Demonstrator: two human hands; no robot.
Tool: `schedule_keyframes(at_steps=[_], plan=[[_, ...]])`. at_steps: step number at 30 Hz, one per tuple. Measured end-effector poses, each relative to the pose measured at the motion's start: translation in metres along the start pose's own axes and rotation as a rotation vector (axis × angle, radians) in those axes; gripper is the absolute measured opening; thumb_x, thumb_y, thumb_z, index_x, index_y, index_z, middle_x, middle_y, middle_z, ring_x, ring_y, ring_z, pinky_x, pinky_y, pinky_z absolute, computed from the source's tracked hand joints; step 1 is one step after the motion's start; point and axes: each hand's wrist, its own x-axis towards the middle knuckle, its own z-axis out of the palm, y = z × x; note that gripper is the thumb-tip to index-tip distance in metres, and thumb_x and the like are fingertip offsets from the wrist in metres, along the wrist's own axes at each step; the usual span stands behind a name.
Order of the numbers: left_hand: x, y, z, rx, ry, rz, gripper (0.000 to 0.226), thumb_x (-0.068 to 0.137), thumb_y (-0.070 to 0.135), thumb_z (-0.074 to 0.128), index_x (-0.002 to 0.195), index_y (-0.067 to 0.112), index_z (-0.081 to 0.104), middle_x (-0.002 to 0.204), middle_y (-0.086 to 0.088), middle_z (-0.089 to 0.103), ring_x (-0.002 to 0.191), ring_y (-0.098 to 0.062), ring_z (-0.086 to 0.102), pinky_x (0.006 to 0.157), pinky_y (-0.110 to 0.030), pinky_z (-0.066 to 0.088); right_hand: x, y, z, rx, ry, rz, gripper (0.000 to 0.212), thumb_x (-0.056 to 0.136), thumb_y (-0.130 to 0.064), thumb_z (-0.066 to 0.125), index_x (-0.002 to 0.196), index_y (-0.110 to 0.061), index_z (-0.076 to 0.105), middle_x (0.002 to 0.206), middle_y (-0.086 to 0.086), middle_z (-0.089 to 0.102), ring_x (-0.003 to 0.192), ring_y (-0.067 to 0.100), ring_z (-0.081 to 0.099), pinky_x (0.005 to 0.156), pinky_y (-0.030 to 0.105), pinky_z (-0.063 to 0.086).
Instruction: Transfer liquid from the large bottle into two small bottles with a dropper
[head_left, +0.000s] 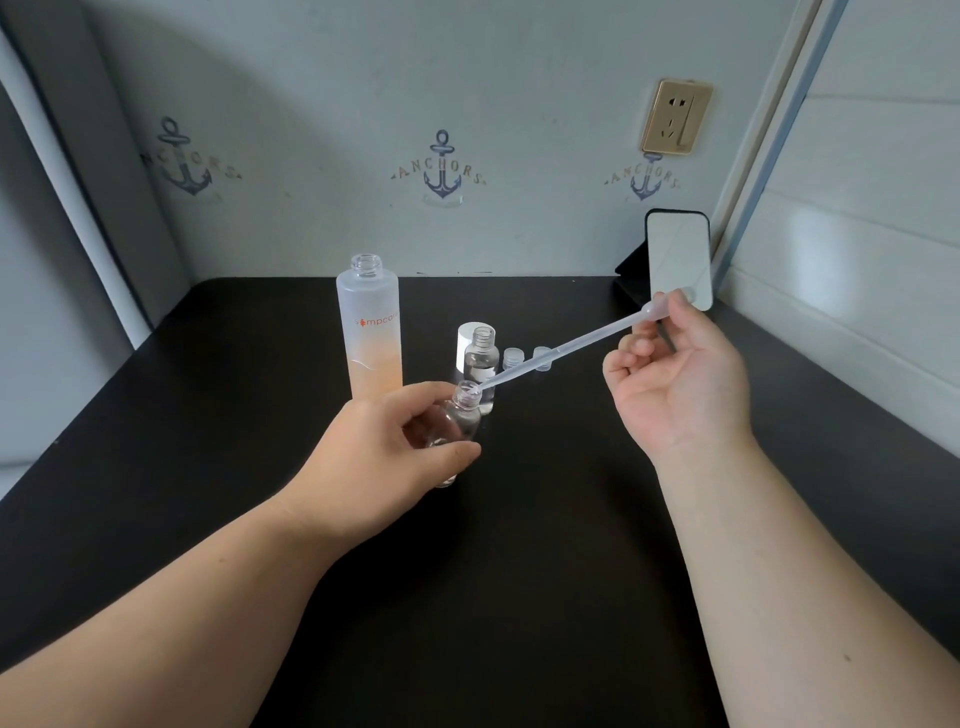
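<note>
Midway across a dark table (519, 545), a person's left hand (384, 462) grips a small clear bottle (457, 421), fingers and thumb curled round its body, tilting its open neck toward the right. The right hand (680, 374) pinches the bulb end of a translucent dropper (566, 348) between thumb and fingers, palm turned up; the dropper slants down to the left, its tip resting in the mouth of the held bottle. Just behind the left hand stands the large frosted bottle (370, 332), uncapped, its lower part orange. Beside it, a second small bottle (482, 358) stands upright and open in front of a white cap (465, 343), with two small clear caps (527, 358) on the table just to the right. Farther back, a phone (678, 260) leans against the wall below a gold-framed wall socket (675, 117).
</note>
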Motion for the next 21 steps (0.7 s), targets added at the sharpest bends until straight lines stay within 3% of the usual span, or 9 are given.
schedule_keyframes(at_steps=[10, 17, 21], plan=[[-0.0006, 0.0016, -0.0008, 0.009, 0.008, -0.015, 0.035, 0.078, 0.037, 0.084, 0.106, 0.045, 0.065, 0.084, 0.026, 0.069, 0.081, -0.001, 0.065, 0.071, -0.006, 0.045, 0.0044, 0.0016, -0.0014, 0.013, -0.042, 0.007, 0.009, 0.095, -0.017, 0.065, 0.087, -0.014, 0.069, 0.075, -0.006, 0.059, 0.051, 0.008, 0.039, 0.055, 0.020, 0.035], [0.0001, 0.0003, -0.0011, 0.013, 0.013, -0.015, 0.037, 0.076, 0.040, 0.083, 0.109, 0.044, 0.067, 0.087, 0.026, 0.069, 0.084, 0.000, 0.066, 0.071, -0.005, 0.045, 0.0032, 0.0018, 0.0012, 0.005, -0.047, 0.008, 0.031, 0.099, -0.015, 0.062, 0.073, -0.016, 0.077, 0.076, -0.006, 0.064, 0.050, 0.007, 0.038, 0.053, 0.019, 0.035], [0.0002, 0.0009, -0.0008, 0.016, 0.013, 0.000, 0.029, 0.077, 0.037, 0.083, 0.099, 0.047, 0.066, 0.086, 0.025, 0.070, 0.082, -0.003, 0.065, 0.072, -0.008, 0.047, 0.0025, 0.0012, 0.0014, -0.008, -0.050, 0.000, 0.024, 0.100, -0.015, 0.061, 0.079, -0.014, 0.073, 0.076, -0.005, 0.064, 0.049, 0.008, 0.038, 0.052, 0.020, 0.037]])
